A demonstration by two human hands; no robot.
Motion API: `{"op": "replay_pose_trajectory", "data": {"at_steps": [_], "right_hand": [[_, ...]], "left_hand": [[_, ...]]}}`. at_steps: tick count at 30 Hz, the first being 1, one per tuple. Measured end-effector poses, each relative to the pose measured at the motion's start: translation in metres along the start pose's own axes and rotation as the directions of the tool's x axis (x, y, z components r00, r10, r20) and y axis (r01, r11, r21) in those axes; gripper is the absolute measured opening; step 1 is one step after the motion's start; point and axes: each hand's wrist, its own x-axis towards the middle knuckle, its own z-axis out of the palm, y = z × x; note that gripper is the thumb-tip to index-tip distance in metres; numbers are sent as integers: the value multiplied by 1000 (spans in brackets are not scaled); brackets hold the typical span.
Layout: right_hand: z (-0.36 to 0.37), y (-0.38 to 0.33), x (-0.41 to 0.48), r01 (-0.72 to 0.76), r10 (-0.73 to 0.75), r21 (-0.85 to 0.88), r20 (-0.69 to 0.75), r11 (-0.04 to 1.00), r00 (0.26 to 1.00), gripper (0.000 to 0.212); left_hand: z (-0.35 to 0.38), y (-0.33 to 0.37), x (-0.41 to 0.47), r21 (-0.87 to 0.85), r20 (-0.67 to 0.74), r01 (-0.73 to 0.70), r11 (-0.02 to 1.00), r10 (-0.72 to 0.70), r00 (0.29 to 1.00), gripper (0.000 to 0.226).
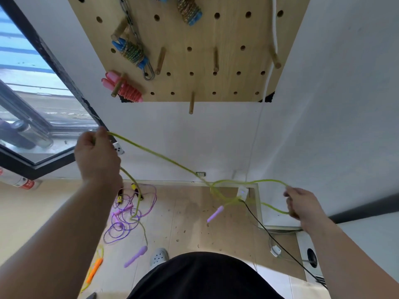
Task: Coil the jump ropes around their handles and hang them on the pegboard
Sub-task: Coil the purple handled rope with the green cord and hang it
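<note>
Black clothing (205,277) is seen lowest in view. Beyond it, a yellow-green jump rope with lilac plastic handles (162,156) is held uncoiled in the air between both hands. The left hand (97,152) has its grip closed round the cord, and the right hand (302,203) has its grip curled round a loop, below the wooden pegboard (194,61).

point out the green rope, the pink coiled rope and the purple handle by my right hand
green rope (164,158), head view, straight mid-air stretch
pink coiled rope (130,91), head view, its wraps
purple handle (215,213), head view, mid-shaft
</note>
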Motion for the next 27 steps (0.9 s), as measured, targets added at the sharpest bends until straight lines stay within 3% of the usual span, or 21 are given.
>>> {"op": "replay_pose_trajectory", "data": {"at_steps": [1,2,7,9,12,14,16,17,18,19,20,22,24,26,27], "right_hand": [[-6,6,2,-92,98,196,-22,976,995,24],[-9,7,2,-112,123,278,-25,954,992,21],[10,-28,-28,-33,-50,448,172,893,984,15],[21,-49,-45,-38,-114,507,266,861,957,18],[35,-84,-71,48,-264,484,388,874,883,26],[44,-104,-89,150,-354,435,435,888,828,26],[51,-118,-103,203,-413,438,464,876,783,24],[55,-124,-110,208,-434,454,481,867,762,24],[57,-131,-116,201,-451,477,497,856,741,24],[60,-136,-121,189,-462,495,515,848,722,25],[62,-141,-126,179,-469,507,530,843,706,25],[65,-148,-134,165,-475,517,553,840,684,26],[65,-152,-140,155,-475,524,558,838,681,27],[60,-153,-141,146,-472,538,537,830,699,28],[56,-153,-141,136,-469,554,521,822,713,28]], "left_hand": [[-7,0,5,29,-17,-2,1000,2,1000,32],[-12,-2,8,66,3,0,998,-1,1000,31],[-16,-19,-7,297,320,-13,955,-87,943,19],[-14,-32,-10,448,346,-50,893,-122,930,20],[-17,-53,-7,697,353,-143,702,-163,921,35],[-19,-68,-5,833,387,-187,521,-305,870,37],[-21,-82,-7,915,369,-247,320,-411,834,31],[-20,-86,-12,917,380,-285,278,-401,833,33],[-15,-89,-22,885,441,-334,325,-353,825,41],[-7,-90,-35,795,557,-414,443,-264,787,50],[4,-88,-51,641,698,-523,562,-144,701,58],[32,-80,-86,364,890,-679,638,-23,456,66],[56,-81,-111,357,927,-636,684,-177,331,63],[72,-90,-116,472,881,-551,688,-355,312,48],[76,-95,-116,498,866,-577,647,-397,303,39]]}}
